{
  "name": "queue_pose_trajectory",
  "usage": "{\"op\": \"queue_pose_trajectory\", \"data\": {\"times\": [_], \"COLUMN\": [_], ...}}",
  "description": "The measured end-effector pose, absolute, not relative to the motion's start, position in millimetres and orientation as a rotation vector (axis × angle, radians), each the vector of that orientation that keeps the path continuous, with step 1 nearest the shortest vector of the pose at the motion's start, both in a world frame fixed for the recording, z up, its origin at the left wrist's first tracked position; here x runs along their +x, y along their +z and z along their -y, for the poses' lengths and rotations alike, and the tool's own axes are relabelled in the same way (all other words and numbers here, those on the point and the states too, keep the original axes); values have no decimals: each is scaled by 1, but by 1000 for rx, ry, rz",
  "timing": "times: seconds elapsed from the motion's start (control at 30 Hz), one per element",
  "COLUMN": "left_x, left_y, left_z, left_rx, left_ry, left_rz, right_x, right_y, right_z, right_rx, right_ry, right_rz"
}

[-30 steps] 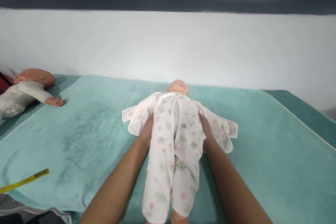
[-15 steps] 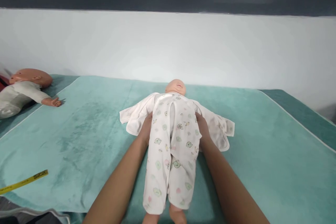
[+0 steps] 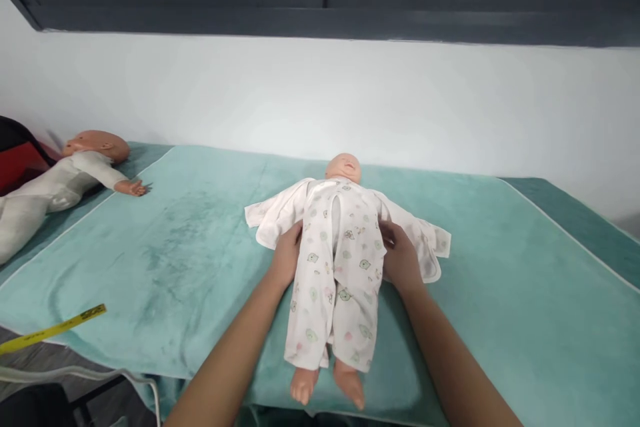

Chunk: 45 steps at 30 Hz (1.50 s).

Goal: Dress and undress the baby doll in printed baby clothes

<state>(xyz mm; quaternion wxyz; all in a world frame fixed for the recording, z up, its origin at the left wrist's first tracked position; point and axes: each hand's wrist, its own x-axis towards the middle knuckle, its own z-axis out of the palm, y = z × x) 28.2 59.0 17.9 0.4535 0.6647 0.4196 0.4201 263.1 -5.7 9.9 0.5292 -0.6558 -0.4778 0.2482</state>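
In the middle of the frame, a pale plastic baby doll in a white printed sleepsuit is lying face up on a teal plush blanket. The left hand and the right hand are clasping its torso from either side, fingers curled against the cloth. A second doll in a grey suit is lying at the left edge of the frame.

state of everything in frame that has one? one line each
doll: on its back, face up, feet bare.
romper: on the doll, front gaping at the chest.
left hand: against the doll's side, fingertips hidden under the romper.
right hand: against the other side, resting on the romper.
second doll: lying dressed, far left, untouched.
tape measure: strip lying flat.
blanket: spread out.
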Motion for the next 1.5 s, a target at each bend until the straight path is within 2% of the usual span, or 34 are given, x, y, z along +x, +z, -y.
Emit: {"op": "queue_pose_trajectory", "data": {"times": [0.23, 0.5, 0.63, 0.83, 0.93, 1.0, 1.2, 1.4, 1.5], "left_x": [5, 4, 4, 5, 10, 14, 19, 20, 18], "left_y": [2, 0, 1, 3, 4, 5, 8, 7, 8], "left_z": [-27, -22, -20, -20, -25, -29, -32, -29, -27], "left_rx": [2399, 2509, 2488, 2464, 2515, 2528, 2528, 2546, 2559], "left_ry": [801, 759, 765, 717, 654, 617, 630, 634, 650], "left_rz": [-984, -1063, -1122, -1180, -1270, -1345, -1332, -1293, -1296], "right_x": [264, 241, 239, 262, 273, 273, 243, 228, 230], "right_y": [-5, 14, 18, 39, 47, 45, 14, 5, 9], "right_z": [65, 46, 47, 65, 72, 75, 67, 53, 55], "right_rx": [-1664, -1840, -1886, -1559, -1516, -1593, -1722, -1466, -1483], "right_ry": [82, -189, -174, 315, 405, 314, -223, -185, -127], "right_rz": [1958, 2097, 2139, 2152, 2251, 2299, 2237, 2241, 2279]}}
